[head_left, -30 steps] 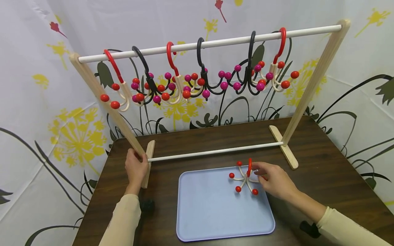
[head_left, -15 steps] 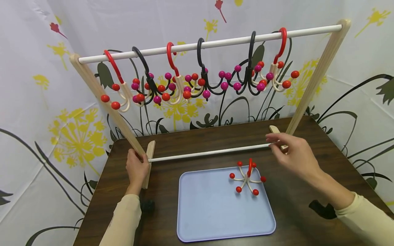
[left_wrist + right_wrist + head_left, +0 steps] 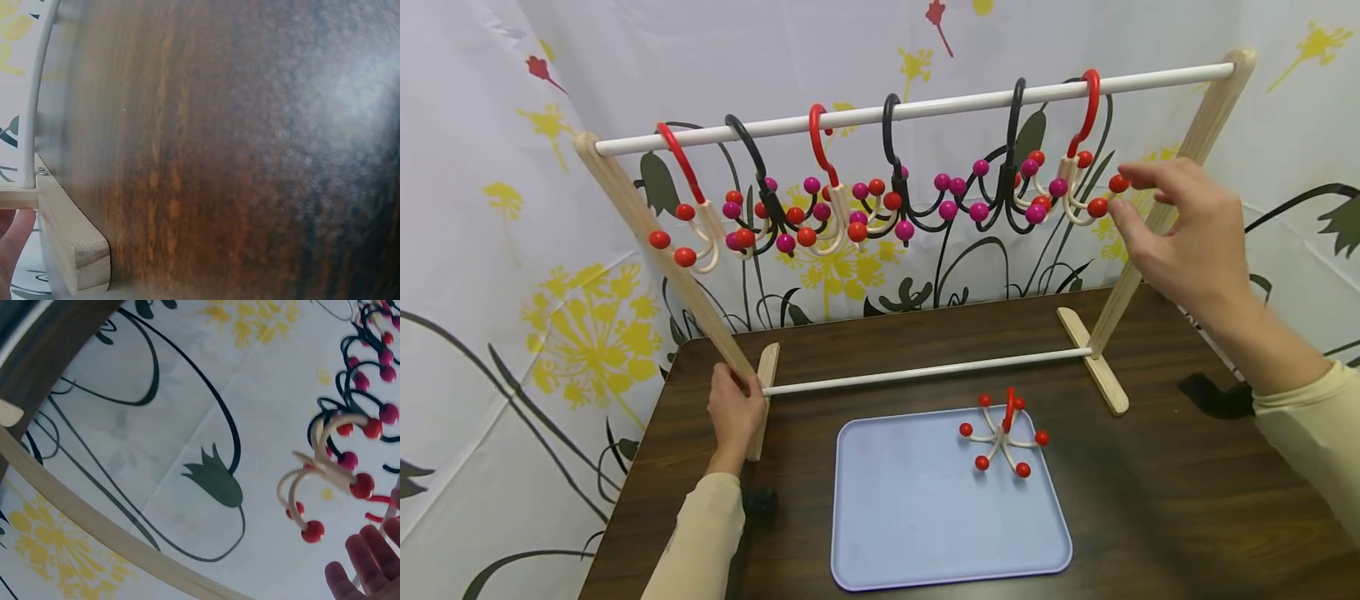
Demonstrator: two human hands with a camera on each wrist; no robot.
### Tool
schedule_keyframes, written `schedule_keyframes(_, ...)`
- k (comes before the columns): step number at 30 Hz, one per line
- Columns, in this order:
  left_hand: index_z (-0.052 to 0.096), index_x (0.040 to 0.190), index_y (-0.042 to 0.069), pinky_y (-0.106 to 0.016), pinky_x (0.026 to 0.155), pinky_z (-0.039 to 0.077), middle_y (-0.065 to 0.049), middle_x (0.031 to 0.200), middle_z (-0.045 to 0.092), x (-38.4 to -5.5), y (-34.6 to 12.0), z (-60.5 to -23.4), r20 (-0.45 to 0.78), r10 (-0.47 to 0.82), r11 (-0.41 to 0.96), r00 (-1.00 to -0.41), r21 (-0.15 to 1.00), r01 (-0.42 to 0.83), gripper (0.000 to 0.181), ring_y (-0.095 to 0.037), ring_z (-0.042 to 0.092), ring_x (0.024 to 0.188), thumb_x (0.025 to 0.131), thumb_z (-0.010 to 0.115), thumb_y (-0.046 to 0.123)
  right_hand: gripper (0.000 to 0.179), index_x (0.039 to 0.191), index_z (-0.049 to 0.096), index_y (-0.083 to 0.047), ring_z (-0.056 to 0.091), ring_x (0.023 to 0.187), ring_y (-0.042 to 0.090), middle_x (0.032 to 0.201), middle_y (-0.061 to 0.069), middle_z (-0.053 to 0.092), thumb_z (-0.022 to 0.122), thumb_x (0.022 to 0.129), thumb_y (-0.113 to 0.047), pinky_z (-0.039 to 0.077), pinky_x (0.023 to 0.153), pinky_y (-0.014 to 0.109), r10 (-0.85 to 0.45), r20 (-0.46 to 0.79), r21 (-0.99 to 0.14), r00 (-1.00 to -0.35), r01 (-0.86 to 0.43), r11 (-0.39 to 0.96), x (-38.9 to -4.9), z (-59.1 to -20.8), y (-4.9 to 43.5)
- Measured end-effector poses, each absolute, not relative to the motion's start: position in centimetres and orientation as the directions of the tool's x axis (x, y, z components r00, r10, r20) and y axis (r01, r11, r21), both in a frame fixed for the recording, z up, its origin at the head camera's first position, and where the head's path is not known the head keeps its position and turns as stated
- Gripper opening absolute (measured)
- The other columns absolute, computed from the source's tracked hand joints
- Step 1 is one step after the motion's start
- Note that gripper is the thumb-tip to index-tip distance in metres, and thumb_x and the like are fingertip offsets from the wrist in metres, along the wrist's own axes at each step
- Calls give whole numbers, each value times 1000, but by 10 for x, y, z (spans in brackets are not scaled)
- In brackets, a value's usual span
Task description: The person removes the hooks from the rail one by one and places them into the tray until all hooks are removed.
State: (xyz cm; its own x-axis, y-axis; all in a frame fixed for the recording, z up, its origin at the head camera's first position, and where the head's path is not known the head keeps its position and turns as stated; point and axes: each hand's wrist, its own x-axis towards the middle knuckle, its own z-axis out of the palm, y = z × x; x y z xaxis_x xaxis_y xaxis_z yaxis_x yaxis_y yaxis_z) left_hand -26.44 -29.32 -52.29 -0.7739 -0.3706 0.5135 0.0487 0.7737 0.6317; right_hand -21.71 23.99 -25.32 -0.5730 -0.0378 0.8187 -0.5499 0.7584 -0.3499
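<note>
My left hand [image 3: 735, 410] grips the foot of the left post [image 3: 677, 267] of a wooden hanging rack; in the left wrist view, its fingertips [image 3: 17, 240] show beside the wood. At the upper right, my right hand [image 3: 1191, 225] has thumb and index finger spread around the outer red ball [image 3: 1118, 183] of a cream hanger [image 3: 1070, 171] with a red hook; I cannot tell whether they touch it. In the right wrist view, the other fingers [image 3: 369, 559] are extended, below that hanger. Several other red-hooked and black hangers [image 3: 1006, 179] hang from the white top rail [image 3: 955, 103].
A pale blue tray [image 3: 940, 517] lies on the dark wooden table [image 3: 1180, 467]. On its far right part stands a cream hanger with red balls [image 3: 1001, 437]. The rack's lower white bar [image 3: 925, 372] runs behind the tray. A flower-patterned curtain [image 3: 490, 400] hangs behind.
My right hand has left the hanger on the tray and risen past the lower bar to the rightmost hanging one. My left hand keeps its grip on the post.
</note>
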Motion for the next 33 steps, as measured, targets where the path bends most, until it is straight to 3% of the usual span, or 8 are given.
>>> schedule_keyframes(3,46,101,-1,-57,71,39,-19,89,48,-265,-295,-522,509,-371,776,-777,629,41,24,-41,52,80,86,63,7,37,126,65,-5,57,106,4,116,12,68,66,91,-17,37,92,16,-39,755,-416,-655,-523,744,-231,-240,239)
schedule_keyframes(5,47,102,-1,-58,71,39,-19,90,49,-265,-295,-522,506,-375,774,-777,632,38,24,-42,52,80,86,63,6,40,131,62,-7,59,109,9,121,12,67,64,94,-21,38,94,18,-44,696,-457,-717,-489,742,-239,-233,238)
schedule_keyframes(9,47,102,-1,-58,71,39,-19,90,49,-265,-296,-523,500,-378,772,-779,635,34,24,-42,52,80,86,63,6,44,134,60,-8,63,100,20,122,13,66,61,95,-28,43,80,13,-61,594,-501,-802,-428,753,-254,-223,236)
schedule_keyframes(12,47,103,-1,-57,71,39,-19,90,49,-265,-296,-524,496,-370,774,-786,632,35,24,-42,52,81,86,63,7,45,131,62,-6,64,97,25,119,17,67,61,95,-32,41,67,12,-70,532,-511,-844,-386,768,-262,-219,234)
schedule_keyframes(14,46,103,-1,-57,71,39,-19,90,49,-266,-296,-524,493,-367,774,-789,632,35,25,-42,52,81,87,63,8,45,129,63,-5,64,97,26,117,18,67,62,94,-35,41,65,13,-85,494,-511,-865,-369,776,-267,-217,233)
schedule_keyframes(20,46,103,-1,-58,72,39,-19,89,49,-267,-296,-524,499,-369,775,-784,630,37,25,-42,52,81,86,63,7,45,125,64,-5,63,89,17,116,19,67,63,95,-37,42,62,16,-140,427,-516,-893,-368,774,-277,-218,234)
schedule_keyframes(26,47,103,-1,-59,73,39,-19,89,49,-266,-295,-522,490,-376,771,-786,636,28,25,-43,52,81,86,64,7,43,123,66,-3,58,82,17,108,20,68,60,96,-35,42,58,18,-125,422,-513,-898,-350,784,-279,-216,235)
schedule_keyframes(33,46,103,0,-58,73,39,-18,90,49,-265,-295,-522,484,-384,767,-787,641,21,25,-41,52,81,86,63,7,40,121,68,-5,58,87,20,106,17,69,57,97,-36,44,59,21,-113,418,-491,-901,-329,807,-279,-213,235)
